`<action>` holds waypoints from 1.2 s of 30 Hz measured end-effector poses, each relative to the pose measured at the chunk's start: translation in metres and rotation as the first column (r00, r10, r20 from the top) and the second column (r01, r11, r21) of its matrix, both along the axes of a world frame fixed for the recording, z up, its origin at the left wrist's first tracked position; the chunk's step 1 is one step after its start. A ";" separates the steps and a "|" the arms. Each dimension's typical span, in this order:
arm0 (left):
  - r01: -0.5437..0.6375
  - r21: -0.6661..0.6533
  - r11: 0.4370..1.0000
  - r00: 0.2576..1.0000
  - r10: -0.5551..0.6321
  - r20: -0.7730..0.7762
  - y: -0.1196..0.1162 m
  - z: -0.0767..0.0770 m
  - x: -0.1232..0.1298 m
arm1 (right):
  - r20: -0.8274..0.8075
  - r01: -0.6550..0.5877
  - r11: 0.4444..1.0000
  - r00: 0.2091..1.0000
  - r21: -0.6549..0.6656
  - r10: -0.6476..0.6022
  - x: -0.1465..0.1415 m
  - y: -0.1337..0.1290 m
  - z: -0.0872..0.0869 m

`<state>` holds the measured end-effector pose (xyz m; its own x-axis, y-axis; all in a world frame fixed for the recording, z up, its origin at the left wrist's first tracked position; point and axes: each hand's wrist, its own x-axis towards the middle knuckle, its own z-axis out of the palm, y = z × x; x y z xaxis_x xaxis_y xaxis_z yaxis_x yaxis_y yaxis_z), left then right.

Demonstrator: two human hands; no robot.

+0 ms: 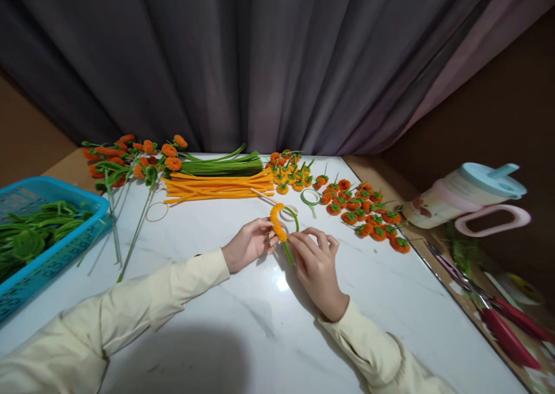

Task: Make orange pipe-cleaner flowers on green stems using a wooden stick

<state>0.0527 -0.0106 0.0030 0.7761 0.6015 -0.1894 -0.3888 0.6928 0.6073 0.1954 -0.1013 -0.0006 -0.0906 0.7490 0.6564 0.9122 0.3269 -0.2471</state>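
Observation:
Over the middle of the white table, my left hand (251, 243) holds a coiled yellow-orange fuzzy strip (277, 221) between closed fingertips. A thin pale stick (262, 195) slants out at the coil's upper end. My right hand (315, 264) pinches a green fuzzy stem (287, 252) at the coil's lower end, and part of the green curves up above these fingers. Behind the hands lie a bundle of yellow-orange strips (217, 187) and a bundle of green strips (221, 166).
A blue basket (52, 267) of green pieces stands at left, near orange flowers on stems (173, 164). Small orange pumpkin-like pieces (351, 203) and green tape (311, 197) lie right of centre. A tumbler (459, 194) and red-handled tools (509, 336) are at far right.

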 end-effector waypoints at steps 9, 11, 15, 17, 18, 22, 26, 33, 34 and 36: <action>0.003 0.037 0.999 1.000 -0.002 -0.019 -0.004 0.001 0.001 | 0.043 -0.004 1.000 0.999 -0.007 0.004 -0.005 -0.003 0.004; 0.007 0.036 0.999 1.000 -0.006 -0.028 -0.004 0.002 0.001 | 0.045 -0.004 1.000 0.999 -0.004 0.004 -0.006 -0.003 0.004; 0.008 0.036 0.999 0.999 -0.007 -0.036 -0.003 0.002 0.001 | 0.018 -0.014 1.000 1.000 -0.002 0.014 -0.007 -0.001 0.003; 0.011 0.036 0.999 0.999 -0.009 -0.035 -0.002 0.002 0.001 | -0.002 -0.022 1.000 1.000 -0.002 0.022 -0.006 -0.001 0.002; 0.015 0.033 0.999 0.999 -0.014 -0.031 -0.001 0.001 0.001 | -0.012 -0.028 1.000 1.000 -0.004 0.028 -0.006 -0.001 0.002; 0.048 -0.012 0.999 0.999 -0.048 -0.006 0.002 -0.001 0.000 | -0.041 -0.062 0.998 0.997 -0.007 0.062 -0.006 -0.001 0.001; 0.066 -0.030 0.997 0.998 -0.067 -0.021 0.002 -0.002 -0.001 | -0.046 -0.078 0.997 0.996 -0.010 0.078 -0.006 -0.001 0.000; 0.056 -0.016 0.998 0.998 -0.056 -0.016 0.000 -0.002 0.000 | -0.018 -0.066 0.998 0.998 0.010 0.066 -0.007 -0.002 0.001; 0.056 -0.019 0.998 0.998 -0.057 -0.017 0.000 -0.002 0.000 | -0.012 -0.061 0.998 0.998 0.012 0.061 -0.007 -0.001 0.001; 0.059 -0.028 0.998 0.998 -0.059 -0.020 0.000 -0.002 0.000 | -0.011 -0.057 0.998 0.998 0.018 0.057 -0.007 -0.001 0.001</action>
<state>0.0529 -0.0104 0.0011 0.8057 0.5493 -0.2216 -0.3341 0.7304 0.5957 0.1882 -0.1022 0.0007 -0.1249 0.7309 0.6710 0.8890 0.3827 -0.2514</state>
